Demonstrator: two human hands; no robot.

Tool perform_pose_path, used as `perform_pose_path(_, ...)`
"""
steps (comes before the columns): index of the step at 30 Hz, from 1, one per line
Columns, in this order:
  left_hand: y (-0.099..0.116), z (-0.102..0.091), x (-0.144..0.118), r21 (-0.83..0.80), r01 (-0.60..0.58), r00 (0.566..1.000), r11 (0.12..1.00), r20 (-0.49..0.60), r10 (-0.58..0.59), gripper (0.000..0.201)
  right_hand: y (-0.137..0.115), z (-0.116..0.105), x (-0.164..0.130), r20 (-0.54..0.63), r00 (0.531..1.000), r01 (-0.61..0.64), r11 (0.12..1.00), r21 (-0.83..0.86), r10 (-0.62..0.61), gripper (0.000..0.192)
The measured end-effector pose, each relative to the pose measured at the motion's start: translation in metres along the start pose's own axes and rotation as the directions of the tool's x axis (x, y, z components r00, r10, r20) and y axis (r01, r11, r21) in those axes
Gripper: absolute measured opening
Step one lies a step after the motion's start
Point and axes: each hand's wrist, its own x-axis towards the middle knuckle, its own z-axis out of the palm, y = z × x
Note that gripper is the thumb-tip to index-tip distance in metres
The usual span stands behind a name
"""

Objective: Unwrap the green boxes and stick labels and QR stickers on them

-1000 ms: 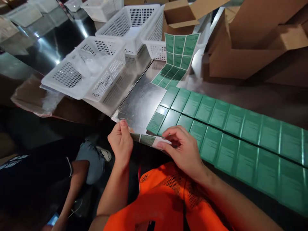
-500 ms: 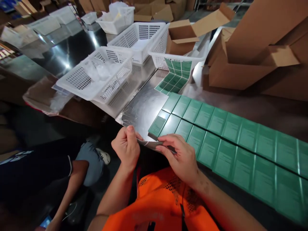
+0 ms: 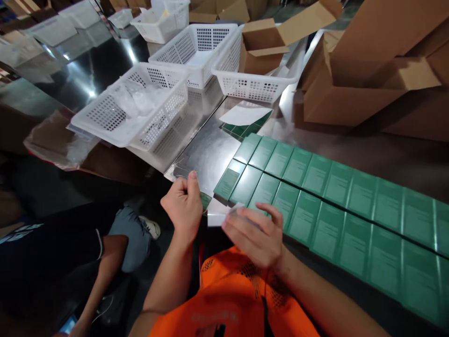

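Label sheet (image 3: 245, 115) now folded over, so white back hides most of its green face; left fist (image 3: 184, 206) clamped on strip (image 3: 216, 218), right hand (image 3: 257, 234) half-curled there, grip unclear.

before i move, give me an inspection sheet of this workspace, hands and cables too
Surface: shiny metal tabletop, reflecting light.
Job's things: two rows of green boxes; green-label strip between the hands; curled label sheet, partly white side up.
Clutter: perforated white basket holding clear plastic; small open cardboard box in a second basket.
Hands: left hand fisted on the strip; right hand blurred at white paper beside it, grip unclear.
Cables: thin white cord at lower left, by a co-worker's arm.
Surroundings: large open carton at right; more baskets and cartons behind.
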Motion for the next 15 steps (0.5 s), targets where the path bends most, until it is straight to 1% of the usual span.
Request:
perform_pose_path(2, -0.008, 0.000, 0.009, 0.018, 0.003, 1.000, 1.000, -0.011, -0.002, 0.048, -0.007, -0.005, -0.004, 0.043, 0.995, 0.079, 0.979, 0.186, -0.089, 0.022)
perform_pose_path(3, -0.013, 0.000, 0.013, 0.020, 0.001, 1.000, 1.000, -0.023, 0.000, 0.048, -0.010, -0.011, -0.004, 0.060, 0.993, 0.080, 0.949, 0.304, -0.102, 0.019)
perform_pose_path(4, -0.020, -0.001, 0.017, 0.007, -0.003, 1.000, 1.000, -0.025, 0.003, 0.048, -0.011, -0.019, -0.001, 0.085, 0.993, 0.044, 0.906, 0.420, -0.088, 0.016)
perform_pose_path(5, -0.028, -0.002, 0.020, -0.031, -0.010, 1.000, 0.999, -0.002, 0.010, 0.048, -0.010, -0.029, 0.004, 0.116, 0.992, -0.023, 0.859, 0.512, -0.042, 0.013)
perform_pose_path(6, -0.036, -0.003, 0.022, -0.095, -0.016, 0.998, 0.995, 0.052, 0.021, 0.048, -0.007, -0.039, 0.010, 0.151, 0.988, -0.117, 0.815, 0.568, 0.037, 0.011)
perform_pose_path(7, -0.043, -0.005, 0.022, -0.176, -0.014, 0.990, 0.984, 0.136, 0.038, 0.048, 0.000, -0.050, 0.018, 0.192, 0.971, -0.229, 0.777, 0.587, 0.141, 0.009)
perform_pose_path(8, -0.049, -0.006, 0.021, -0.256, 0.003, 0.968, 0.967, 0.244, 0.062, 0.050, 0.008, -0.059, 0.026, 0.234, 0.935, -0.354, 0.741, 0.570, 0.266, 0.007)
perform_pose_path(9, -0.052, -0.006, 0.020, -0.319, 0.031, 0.928, 0.947, 0.360, 0.091, 0.053, 0.019, -0.067, 0.033, 0.268, 0.872, -0.488, 0.697, 0.525, 0.409, 0.004)
perform_pose_path(10, -0.053, -0.006, 0.018, -0.355, 0.057, 0.876, 0.933, 0.466, 0.124, 0.055, 0.031, -0.072, 0.040, 0.296, 0.790, -0.610, 0.642, 0.465, 0.536, 0.005)
perform_pose_path(11, -0.052, -0.006, 0.015, -0.364, 0.073, 0.817, 0.928, 0.556, 0.154, 0.056, 0.043, -0.074, 0.046, 0.323, 0.702, -0.709, 0.579, 0.404, 0.635, 0.010)
perform_pose_path(12, -0.049, -0.005, 0.013, -0.350, 0.075, 0.757, 0.934, 0.629, 0.175, 0.055, 0.055, -0.074, 0.050, 0.359, 0.620, -0.782, 0.515, 0.350, 0.698, 0.015)
perform_pose_path(13, -0.045, -0.003, 0.011, -0.325, 0.064, 0.703, 0.944, 0.686, 0.188, 0.052, 0.065, -0.072, 0.053, 0.398, 0.555, -0.830, 0.458, 0.318, 0.730, 0.020)
perform_pose_path(14, -0.040, -0.001, 0.009, -0.297, 0.045, 0.657, 0.954, 0.728, 0.196, 0.048, 0.074, -0.068, 0.055, 0.439, 0.512, -0.857, 0.410, 0.312, 0.738, 0.024)
perform_pose_path(15, -0.035, 0.002, 0.008, -0.268, 0.025, 0.620, 0.963, 0.760, 0.195, 0.045, 0.082, -0.063, 0.056, 0.479, 0.480, -0.875, 0.364, 0.318, 0.735, 0.026)
